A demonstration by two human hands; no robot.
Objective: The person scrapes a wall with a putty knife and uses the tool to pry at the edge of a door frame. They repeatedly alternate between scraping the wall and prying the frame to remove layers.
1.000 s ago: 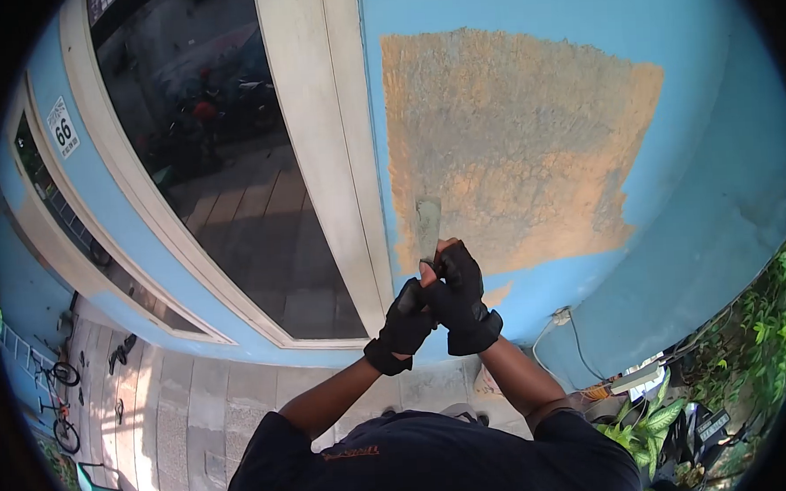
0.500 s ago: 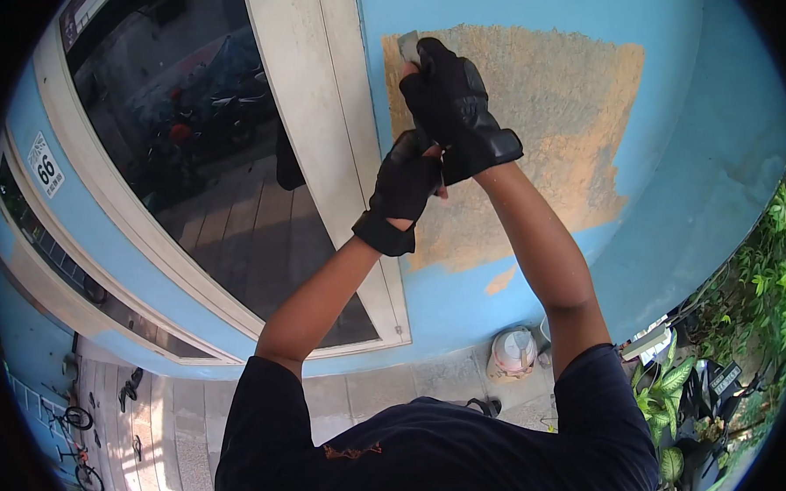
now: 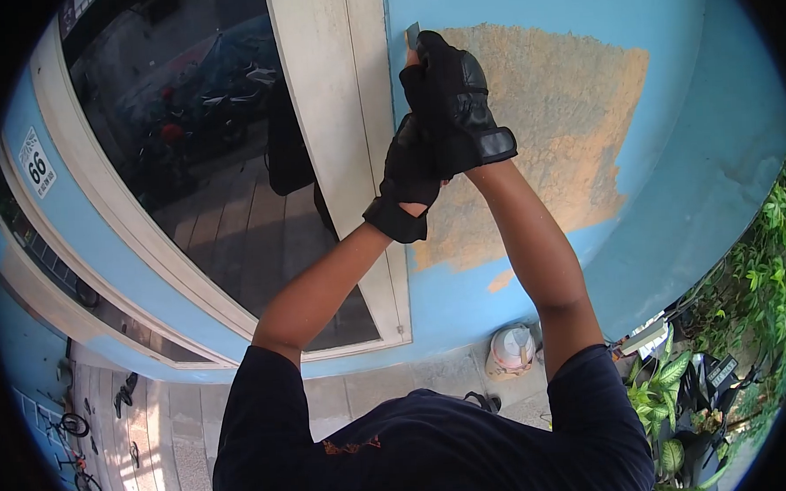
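In a black fingerless glove, my right hand point(image 3: 452, 94) is closed around a scraper point(image 3: 413, 36). Only the thin grey blade shows past the fingers; the handle is hidden in the glove. That blade lies against the blue wall, at the upper left edge of a bare patch point(image 3: 545, 107) of tan and grey plaster. Just below, my left hand point(image 3: 410, 170), gloved alike, is closed against the underside of my right wrist. Its fingers are mostly hidden there, so what they grip cannot be made out.
A white door frame point(image 3: 339, 116) with dark glass point(image 3: 223, 165) stands close on the left. On the floor by the wall is a whitish bucket point(image 3: 512, 350). Plants point(image 3: 667, 391) crowd the lower right. Bicycles point(image 3: 79, 452) stand far lower left.
The view has turned slightly left. Against the wall, the scraper blade has shifted from inside the patch's upper left corner to its left edge. My left hand is tucked further behind my right wrist.
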